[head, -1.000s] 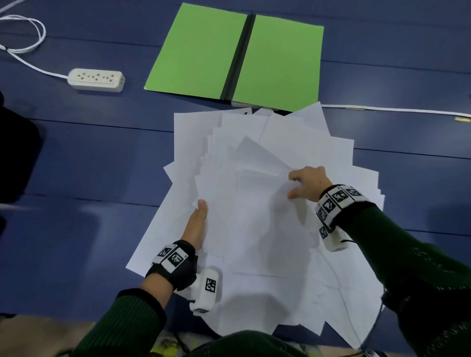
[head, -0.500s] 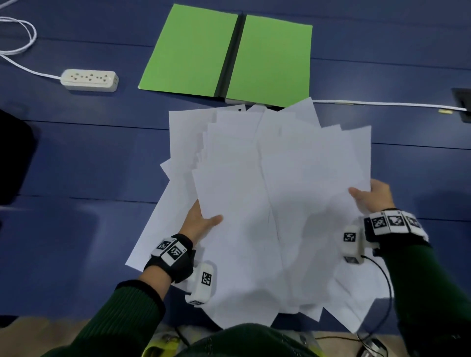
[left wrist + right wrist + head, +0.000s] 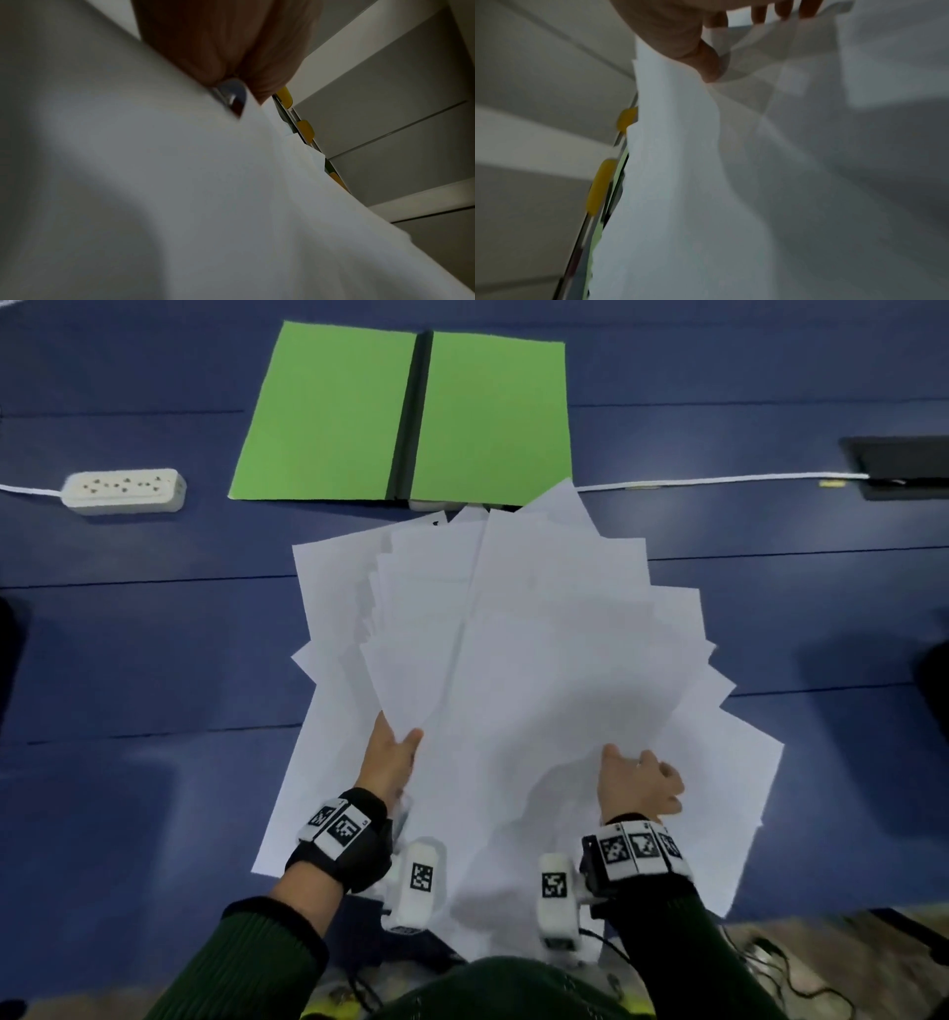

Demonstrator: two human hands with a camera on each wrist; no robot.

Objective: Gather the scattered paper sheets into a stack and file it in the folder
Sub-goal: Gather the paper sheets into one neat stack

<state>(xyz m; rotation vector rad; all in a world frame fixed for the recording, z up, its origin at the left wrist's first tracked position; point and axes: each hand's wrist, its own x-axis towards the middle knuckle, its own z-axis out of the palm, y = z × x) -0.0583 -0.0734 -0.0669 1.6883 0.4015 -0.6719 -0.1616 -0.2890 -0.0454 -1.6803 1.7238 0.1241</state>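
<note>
White paper sheets lie fanned in a loose pile on the blue table, below the open green folder with its black spine. Their top corners overlap the folder's near edge. My left hand grips the pile's lower left edge, thumb on top and fingers underneath. In the left wrist view, paper covers the palm. My right hand holds sheets at the lower right middle. The right wrist view shows its thumb pinching paper against the fingers.
A white power strip lies left of the folder. A white cable runs from behind the sheets to a dark socket box at the right. The table's front edge is just below my wrists.
My right hand went from the pile's middle out to its right edge, then back in to the lower middle. The sheets have drawn closer together. The left hand keeps its hold.
</note>
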